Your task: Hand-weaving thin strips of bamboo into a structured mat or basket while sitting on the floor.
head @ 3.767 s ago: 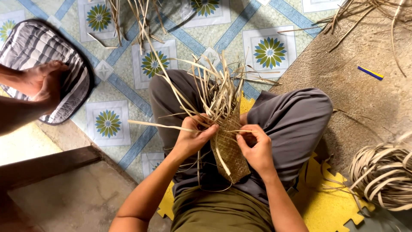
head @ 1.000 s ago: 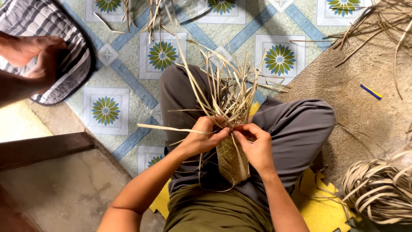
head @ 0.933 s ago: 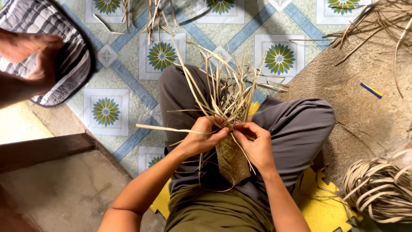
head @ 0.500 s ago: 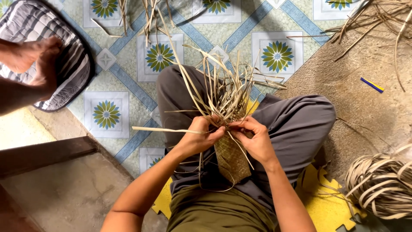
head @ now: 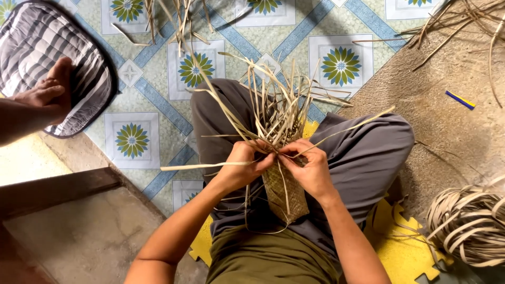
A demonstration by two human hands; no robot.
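A small woven straw piece (head: 286,192) rests on my lap, with several loose dry strips (head: 273,105) fanning up and away from its top edge. My left hand (head: 244,163) pinches strips at the left of that edge, and one long strip runs out sideways to the left from it. My right hand (head: 310,165) grips strips at the right of the edge, fingers curled in toward the left hand. Both hands meet over the top of the weave. I sit cross-legged in grey trousers on a yellow foam mat (head: 400,247).
Another person's foot (head: 44,97) rests on a striped grey cushion (head: 47,52) at the upper left. A coil of flat straw strips (head: 468,226) lies at the lower right. More loose strips (head: 452,21) lie on a brown mat, with a blue and yellow stick (head: 460,100). The floor is patterned tile.
My hands stay at the top edge of the weave, with small finger shifts among the strips. The view has drifted slightly. The other person's foot has shifted a little on the cushion.
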